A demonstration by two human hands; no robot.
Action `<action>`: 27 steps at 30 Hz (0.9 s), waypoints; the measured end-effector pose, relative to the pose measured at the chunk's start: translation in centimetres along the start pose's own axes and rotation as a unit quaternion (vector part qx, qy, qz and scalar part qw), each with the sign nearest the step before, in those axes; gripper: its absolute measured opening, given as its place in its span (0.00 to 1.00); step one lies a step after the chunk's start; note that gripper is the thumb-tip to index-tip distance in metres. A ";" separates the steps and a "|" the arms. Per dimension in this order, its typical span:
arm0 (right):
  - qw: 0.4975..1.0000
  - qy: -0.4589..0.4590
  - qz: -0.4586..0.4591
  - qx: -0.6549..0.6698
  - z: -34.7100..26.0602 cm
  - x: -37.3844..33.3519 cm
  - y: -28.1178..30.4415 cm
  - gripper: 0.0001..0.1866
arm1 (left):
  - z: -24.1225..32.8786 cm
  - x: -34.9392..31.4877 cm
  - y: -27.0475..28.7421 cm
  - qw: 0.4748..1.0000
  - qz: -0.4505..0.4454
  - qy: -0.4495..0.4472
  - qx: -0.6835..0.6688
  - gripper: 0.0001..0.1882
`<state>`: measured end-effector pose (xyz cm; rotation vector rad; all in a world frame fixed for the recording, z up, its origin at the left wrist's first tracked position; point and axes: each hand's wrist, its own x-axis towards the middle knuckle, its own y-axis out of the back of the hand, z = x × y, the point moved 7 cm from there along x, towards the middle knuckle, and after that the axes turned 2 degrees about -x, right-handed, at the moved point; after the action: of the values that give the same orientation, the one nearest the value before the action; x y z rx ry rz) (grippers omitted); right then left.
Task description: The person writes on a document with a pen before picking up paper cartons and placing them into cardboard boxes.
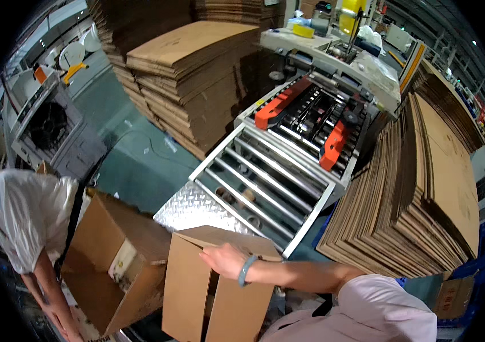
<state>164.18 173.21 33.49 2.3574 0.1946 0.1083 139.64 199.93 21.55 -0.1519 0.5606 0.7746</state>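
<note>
One hand only is seen at work: the right hand point(223, 259), wearing a pale blue bangle point(245, 270) at the wrist, is laid flat on the top of an upright cardboard box point(208, 285) at the bottom centre of the head view. The fingers are spread and pressed onto the folded top flap, not closed around anything, so the hand is open and resting on the carton rather than clamped on it. The forearm comes in from the lower right, across the person's own pale sleeve point(379, 310), and runs nearly level toward the left, so the box lies to the left of and just below the hand, touching it. The box's long axis stands roughly vertical, with its front flaps parted by a dark seam down the middle. The left hand is not to be seen in the picture (whether it is behind the carton cannot be told). Just beyond the box, up and to the right, a diamond-plate ramp point(188, 208) leads onto a roller conveyor point(265, 176) that feeds a sealing machine with orange guide belts point(279, 102). Stacks of flattened cartons point(425, 188) are piled to the right, and more flat sheets point(197, 62) are heaped behind the conveyor. At the left a co-worker in a white shirt point(29, 216) is bent over a second open box point(111, 262), well clear of the person's hand.
</note>
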 end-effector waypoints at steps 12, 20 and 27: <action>0.908 0.002 0.120 -0.401 27.4 13.9 27.2 0.28 | 6.7 -5.2 -48.5 0.939 -0.250 -0.231 0.053 0.30; 0.904 -0.101 0.145 -0.390 35.9 15.4 35.7 0.32 | 7.7 -9.1 -64.7 0.891 -0.306 -0.310 0.123 0.33; 0.948 -0.090 0.066 -0.297 27.1 3.8 42.3 0.23 | -10.0 -0.2 -53.1 0.726 -0.657 0.064 0.192 0.21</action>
<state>176.16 125.45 43.99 1.7626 -0.0803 0.0114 172.42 158.72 9.39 -0.1749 0.5735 -0.7656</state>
